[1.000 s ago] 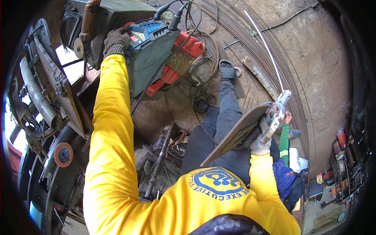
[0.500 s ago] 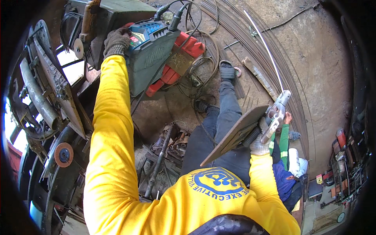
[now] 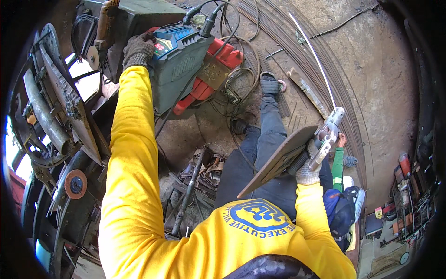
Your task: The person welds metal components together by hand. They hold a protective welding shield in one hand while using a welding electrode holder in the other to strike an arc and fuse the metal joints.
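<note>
Welding machine (image 3: 181,69) stands at your eleven o'clock, just beside a red case (image 3: 228,53). Your gloved left hand (image 3: 138,50) touches its panel; I can't tell whether that grip is pinching anything. At three o'clock, your right hand's (image 3: 308,173) grip is closed round the electrode holder (image 3: 331,126), a pale rod (image 3: 320,63) in its end. A brown board (image 3: 278,160) slants alongside; long bars (image 3: 274,23) lie at one o'clock.
</note>
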{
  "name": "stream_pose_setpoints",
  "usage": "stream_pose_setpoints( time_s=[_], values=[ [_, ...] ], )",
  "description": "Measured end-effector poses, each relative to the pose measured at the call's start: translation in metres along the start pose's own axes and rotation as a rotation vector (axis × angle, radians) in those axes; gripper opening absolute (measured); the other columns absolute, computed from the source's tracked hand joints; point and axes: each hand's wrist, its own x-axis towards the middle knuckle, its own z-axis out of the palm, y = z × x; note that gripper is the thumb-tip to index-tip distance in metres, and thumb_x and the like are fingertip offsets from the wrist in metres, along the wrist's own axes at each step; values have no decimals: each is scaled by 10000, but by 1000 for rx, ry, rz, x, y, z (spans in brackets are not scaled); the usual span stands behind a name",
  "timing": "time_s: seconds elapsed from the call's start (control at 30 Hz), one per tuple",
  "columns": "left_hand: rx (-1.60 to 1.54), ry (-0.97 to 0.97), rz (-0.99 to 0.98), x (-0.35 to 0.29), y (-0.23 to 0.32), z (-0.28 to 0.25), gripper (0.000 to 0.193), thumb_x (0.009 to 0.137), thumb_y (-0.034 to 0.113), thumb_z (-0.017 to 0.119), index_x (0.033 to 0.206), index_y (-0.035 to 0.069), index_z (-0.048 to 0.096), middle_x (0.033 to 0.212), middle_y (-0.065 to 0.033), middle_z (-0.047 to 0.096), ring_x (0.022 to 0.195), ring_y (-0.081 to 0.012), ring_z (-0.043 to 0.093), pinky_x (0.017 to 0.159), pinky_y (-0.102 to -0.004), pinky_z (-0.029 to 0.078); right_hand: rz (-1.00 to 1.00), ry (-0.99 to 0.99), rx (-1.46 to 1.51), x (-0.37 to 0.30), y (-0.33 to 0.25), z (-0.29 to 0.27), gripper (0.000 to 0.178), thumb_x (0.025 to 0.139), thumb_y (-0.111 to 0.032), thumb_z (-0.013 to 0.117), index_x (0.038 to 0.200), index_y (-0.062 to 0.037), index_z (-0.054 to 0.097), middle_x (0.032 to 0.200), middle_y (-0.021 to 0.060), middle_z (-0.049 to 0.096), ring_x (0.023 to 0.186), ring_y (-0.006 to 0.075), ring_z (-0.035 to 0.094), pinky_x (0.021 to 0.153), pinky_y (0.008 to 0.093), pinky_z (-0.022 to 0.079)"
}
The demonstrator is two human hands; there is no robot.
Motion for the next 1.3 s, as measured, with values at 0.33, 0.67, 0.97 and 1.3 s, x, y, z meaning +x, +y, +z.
stream_pose_setpoints(
  time_s=[0.33, 0.67, 0.97, 1.3],
  values=[
    [-21, 6, 4, 1, -1, 1, 332, 861, 372, 614, 1179, 357, 705, 1344, -118, 582, 1274, -337, 527, 1097, -422, 400, 20, 16, 28, -4, -2, 10, 393, 912, -162, 670, 1274, -76, 543, 1141, 73, 611, 1034, 223, 611, 948, 377, 519],
    [22, -11, 28, 2, 1, 0, 339, 876, 425, 587, 1190, 361, 699, 1346, -127, 576, 1281, -334, 520, 1099, -427, 396, -61, 17, -40, -3, 4, 5, 458, 915, -159, 662, 1338, -110, 494, 1190, 73, 582, 1073, 225, 592, 957, 380, 512],
    [0, -3, 26, 5, -5, 6, 344, 868, 400, 605, 1196, 353, 699, 1345, -123, 576, 1269, -332, 527, 1101, -427, 392, -24, 11, -35, -3, 3, 8, 404, 908, -180, 675, 1274, -84, 531, 1150, 68, 588, 1034, 220, 594, 944, 374, 508],
    [28, -3, 39, 6, -5, 3, 375, 844, 389, 612, 1207, 349, 694, 1346, -120, 577, 1264, -328, 538, 1092, -418, 406, -43, 7, -30, 1, 8, 2, 393, 895, -137, 677, 1263, -89, 547, 1165, 60, 581, 1054, 209, 579, 963, 366, 492]
  ],
)
